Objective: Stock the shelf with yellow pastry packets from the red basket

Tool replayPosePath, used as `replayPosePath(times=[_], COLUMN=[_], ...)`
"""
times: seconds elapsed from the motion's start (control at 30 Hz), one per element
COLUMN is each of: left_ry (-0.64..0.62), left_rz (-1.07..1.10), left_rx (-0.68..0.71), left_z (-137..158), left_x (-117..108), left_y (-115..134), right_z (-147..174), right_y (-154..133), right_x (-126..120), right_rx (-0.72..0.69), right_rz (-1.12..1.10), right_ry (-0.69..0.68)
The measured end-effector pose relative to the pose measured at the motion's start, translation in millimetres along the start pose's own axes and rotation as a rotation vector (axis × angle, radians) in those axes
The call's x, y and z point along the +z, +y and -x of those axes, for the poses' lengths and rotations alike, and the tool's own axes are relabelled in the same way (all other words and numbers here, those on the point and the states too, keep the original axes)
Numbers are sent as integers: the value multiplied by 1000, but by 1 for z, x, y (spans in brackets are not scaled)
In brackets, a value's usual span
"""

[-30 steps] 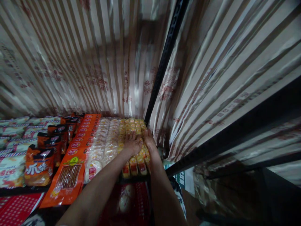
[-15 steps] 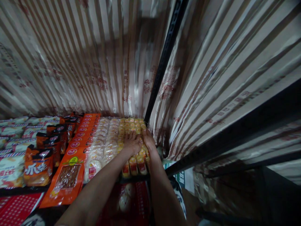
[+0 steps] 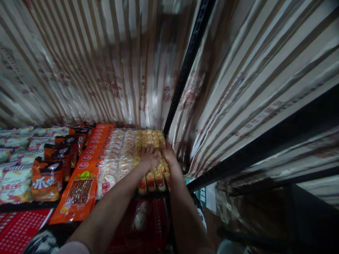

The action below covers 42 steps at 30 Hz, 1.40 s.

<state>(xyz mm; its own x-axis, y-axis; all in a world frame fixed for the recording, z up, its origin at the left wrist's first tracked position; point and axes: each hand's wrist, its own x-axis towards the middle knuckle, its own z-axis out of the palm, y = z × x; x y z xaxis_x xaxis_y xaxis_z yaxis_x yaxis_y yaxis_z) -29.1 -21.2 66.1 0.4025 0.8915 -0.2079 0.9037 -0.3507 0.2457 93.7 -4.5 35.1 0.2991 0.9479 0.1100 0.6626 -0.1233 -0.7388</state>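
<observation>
Head view, looking down at a shelf of packaged snacks. Both bare arms reach forward from the bottom of the frame. The left hand (image 3: 148,159) lies palm down with its fingers spread flat on a row of small yellow snack packets (image 3: 150,141), pressing on them rather than gripping any. The right hand (image 3: 168,155) sits just beside it, touching its edge, also open and resting on the same row, at the row's outer side. Nothing is closed in either hand.

The yellow snack packets run in a tight band away from the hands toward the back, and a few more lie nearer the person than the hands, under the wrists. They are small, glossy, yellow with red ends, packed edge to edge.

Left of the left hand lie rows of pale round cakes in clear wrappers (image 3: 118,158), then flat orange packets (image 3: 84,183), then dark orange bags (image 3: 47,178). Beyond the right hand a black shelf post (image 3: 182,77) rises. Striped paper (image 3: 106,70) lines the wall behind.
</observation>
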Motion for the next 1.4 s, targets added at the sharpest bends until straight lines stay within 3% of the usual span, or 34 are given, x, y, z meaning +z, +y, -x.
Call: replayPosePath(times=[0.27,0.47,0.6,0.77,0.9,1.03,1.23,1.4], left_ry=[26,14,25,20,11,22,30,28], left_rz=[-9,-2,16,14,4,-1,-14,-3], left_rx=[8,17,14,-3,-1,9,15,9], left_z=[0,1,1,0,0,-1,-3,-4], left_x=[2,0,2,4,4,6,9,10], left_y=[-1,-1,-2,-3,-3,-5,-6,-6], right_z=[8,22,48,77,87,89,92,90], right_y=[-10,-10,-1,6,11,16,16,20], right_x=[0,-7,-16,-15,-10,-8,-7,4], right_rx=[-62,31,34,-95,-48,-86,66,182], right_rz=[117,135,147,124,106,31,-149,-294], right_ry=[99,234,211,246,208,139,68,146])
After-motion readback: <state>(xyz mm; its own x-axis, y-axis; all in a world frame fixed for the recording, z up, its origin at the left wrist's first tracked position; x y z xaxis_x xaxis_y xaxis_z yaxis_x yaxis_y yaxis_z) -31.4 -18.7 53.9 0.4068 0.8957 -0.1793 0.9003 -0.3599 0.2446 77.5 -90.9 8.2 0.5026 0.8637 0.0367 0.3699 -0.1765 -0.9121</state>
